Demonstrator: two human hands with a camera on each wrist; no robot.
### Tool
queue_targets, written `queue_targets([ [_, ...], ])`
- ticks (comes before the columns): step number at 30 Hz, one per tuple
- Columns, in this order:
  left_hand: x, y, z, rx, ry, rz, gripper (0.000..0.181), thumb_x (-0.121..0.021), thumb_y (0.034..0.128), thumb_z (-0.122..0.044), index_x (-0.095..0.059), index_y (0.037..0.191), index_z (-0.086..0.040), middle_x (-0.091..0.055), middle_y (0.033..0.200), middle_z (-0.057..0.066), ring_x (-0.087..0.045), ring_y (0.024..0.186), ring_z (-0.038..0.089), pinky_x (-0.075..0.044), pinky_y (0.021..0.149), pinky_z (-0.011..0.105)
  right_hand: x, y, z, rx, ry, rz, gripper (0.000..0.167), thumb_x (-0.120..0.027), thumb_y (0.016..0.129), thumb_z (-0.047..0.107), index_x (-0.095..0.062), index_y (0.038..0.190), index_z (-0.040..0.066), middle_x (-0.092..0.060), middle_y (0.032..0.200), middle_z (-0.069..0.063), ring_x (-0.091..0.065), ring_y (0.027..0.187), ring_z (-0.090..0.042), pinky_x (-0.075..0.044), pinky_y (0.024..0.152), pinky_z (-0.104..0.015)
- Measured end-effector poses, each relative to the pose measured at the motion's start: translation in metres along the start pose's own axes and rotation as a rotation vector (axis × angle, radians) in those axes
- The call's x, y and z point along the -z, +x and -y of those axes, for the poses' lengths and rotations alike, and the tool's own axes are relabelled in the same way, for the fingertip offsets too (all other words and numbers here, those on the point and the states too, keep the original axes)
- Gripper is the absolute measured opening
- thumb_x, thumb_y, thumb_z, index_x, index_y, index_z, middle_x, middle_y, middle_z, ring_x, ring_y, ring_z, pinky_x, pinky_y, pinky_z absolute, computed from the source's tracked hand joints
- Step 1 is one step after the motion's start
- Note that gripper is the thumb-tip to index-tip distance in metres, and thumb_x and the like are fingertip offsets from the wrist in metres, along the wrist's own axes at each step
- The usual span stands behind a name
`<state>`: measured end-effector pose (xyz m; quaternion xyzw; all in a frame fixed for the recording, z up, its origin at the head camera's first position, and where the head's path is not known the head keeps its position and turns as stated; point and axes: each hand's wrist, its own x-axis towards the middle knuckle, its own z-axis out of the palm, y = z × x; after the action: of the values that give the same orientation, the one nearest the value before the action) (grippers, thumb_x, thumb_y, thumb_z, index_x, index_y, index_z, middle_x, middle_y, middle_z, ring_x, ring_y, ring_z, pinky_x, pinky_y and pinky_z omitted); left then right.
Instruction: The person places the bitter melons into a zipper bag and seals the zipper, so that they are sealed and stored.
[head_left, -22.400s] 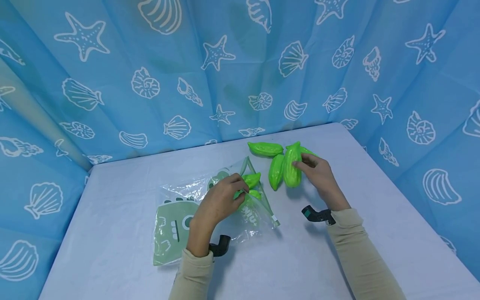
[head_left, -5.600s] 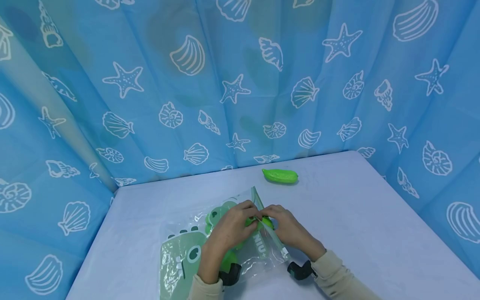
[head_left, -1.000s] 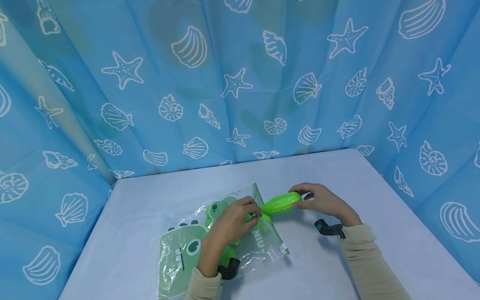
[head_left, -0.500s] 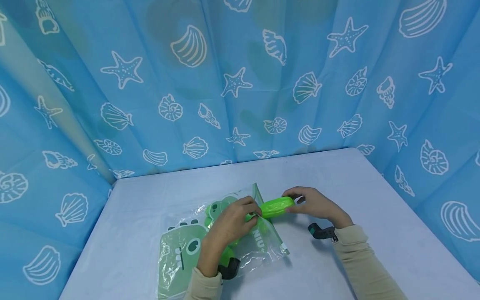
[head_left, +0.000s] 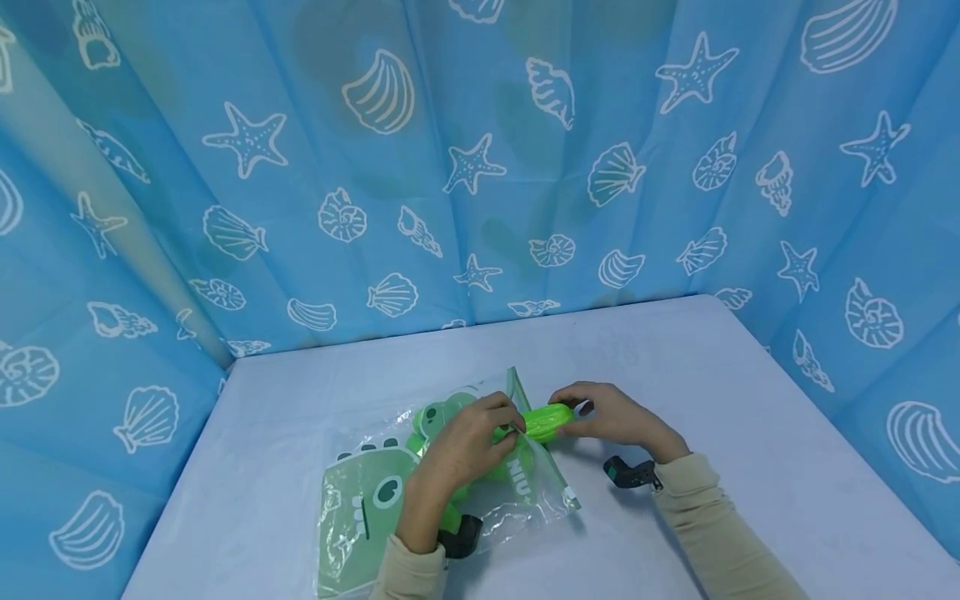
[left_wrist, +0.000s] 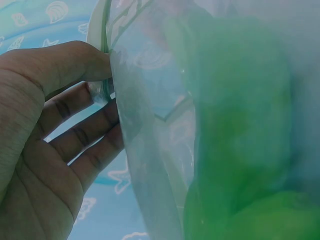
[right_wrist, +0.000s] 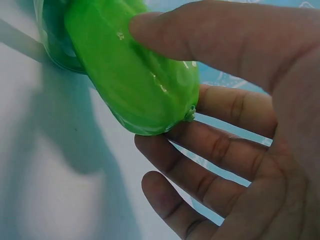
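A clear zip bag (head_left: 360,508) with a green dinosaur print lies on the table, its mouth facing right. My left hand (head_left: 463,446) pinches the upper layer at the bag's mouth between thumb and fingers. In my right hand (head_left: 618,418) is a bright green, ridged bitter melon (head_left: 546,422), gripped by its rounded end. The melon's other end is inside the bag's mouth. In the right wrist view, thumb and fingers hold the melon (right_wrist: 135,70) from either side. More green melons show blurred through the plastic in the left wrist view; how many cannot be told.
A white cloth covers the table (head_left: 675,350). Blue curtains (head_left: 480,225) with shell and starfish prints stand behind it and at both sides. A slider (head_left: 572,497) sits at the near end of the bag's zip. Black wrist cameras (head_left: 630,473) are strapped to both arms.
Over the last second my right hand has moved left, sliding the melon further into the bag. Earlier, several melons lay outside on the table. My left hand has stayed at the bag's mouth.
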<state>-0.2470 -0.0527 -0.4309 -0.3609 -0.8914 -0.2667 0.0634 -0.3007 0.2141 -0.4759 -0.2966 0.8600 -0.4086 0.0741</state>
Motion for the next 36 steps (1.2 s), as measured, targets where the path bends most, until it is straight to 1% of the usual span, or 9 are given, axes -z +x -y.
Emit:
queue_targets([
  [4,0.0,0.0,0.0,0.002,0.007,-0.001,0.01,-0.071,0.0919,-0.008,-0.075,0.101,-0.012,-0.064,0.104,-0.005,-0.062,0.09,0.011,-0.052,0.078,0.022,-0.003,0.002,0.001,0.004,-0.011,0.002,0.046,-0.079,0.087,0.028,-0.066,0.126,0.006,-0.067,0.118,0.001,-0.061,0.106,-0.019,-0.051,0.089,-0.046],
  [10,-0.001,0.001,0.0,0.008,0.012,0.002,0.01,-0.071,0.0915,-0.008,-0.075,0.101,-0.012,-0.063,0.102,-0.005,-0.063,0.09,0.01,-0.052,0.078,0.021,-0.006,0.002,0.002,0.042,-0.009,-0.001,0.045,-0.079,0.088,0.026,-0.067,0.126,0.006,-0.065,0.116,-0.001,-0.061,0.104,-0.021,-0.053,0.087,-0.048],
  [13,-0.002,0.001,0.0,0.014,0.013,0.003,0.01,-0.071,0.0915,-0.009,-0.075,0.1,-0.012,-0.063,0.101,-0.005,-0.064,0.09,0.011,-0.052,0.077,0.021,-0.007,0.002,0.002,0.044,-0.019,-0.004,0.045,-0.079,0.088,0.026,-0.067,0.126,0.006,-0.064,0.115,-0.002,-0.061,0.104,-0.021,-0.053,0.087,-0.048],
  [20,-0.002,0.001,-0.001,0.024,0.016,0.01,0.01,-0.071,0.0914,-0.009,-0.075,0.1,-0.013,-0.063,0.101,-0.005,-0.064,0.09,0.011,-0.052,0.077,0.021,-0.01,0.004,0.003,0.01,-0.019,0.002,0.046,-0.08,0.086,0.031,-0.069,0.126,0.012,-0.061,0.11,0.003,-0.06,0.1,-0.017,-0.053,0.088,-0.045],
  [24,-0.002,0.001,-0.001,0.028,0.015,0.013,0.01,-0.071,0.0916,-0.009,-0.075,0.1,-0.013,-0.063,0.102,-0.005,-0.063,0.091,0.009,-0.052,0.078,0.021,-0.011,0.004,0.004,0.023,-0.043,0.003,0.045,-0.08,0.086,0.034,-0.069,0.124,0.014,-0.061,0.109,0.005,-0.06,0.098,-0.015,-0.053,0.087,-0.044],
  [31,-0.002,0.001,-0.001,0.027,0.014,0.015,0.011,-0.071,0.0917,-0.008,-0.075,0.101,-0.013,-0.063,0.102,-0.005,-0.062,0.091,0.009,-0.052,0.079,0.022,-0.011,0.003,0.01,0.039,-0.048,-0.011,0.044,-0.079,0.087,0.032,-0.067,0.123,0.011,-0.065,0.111,0.004,-0.061,0.1,-0.016,-0.052,0.088,-0.047],
  [36,-0.001,0.001,-0.001,0.023,0.021,0.014,0.012,-0.07,0.092,-0.008,-0.075,0.102,-0.012,-0.064,0.103,-0.005,-0.061,0.09,0.009,-0.052,0.079,0.023,-0.014,0.004,0.01,0.04,-0.055,-0.014,0.042,-0.079,0.088,0.031,-0.067,0.124,0.013,-0.064,0.111,0.007,-0.06,0.101,-0.014,-0.052,0.088,-0.044],
])
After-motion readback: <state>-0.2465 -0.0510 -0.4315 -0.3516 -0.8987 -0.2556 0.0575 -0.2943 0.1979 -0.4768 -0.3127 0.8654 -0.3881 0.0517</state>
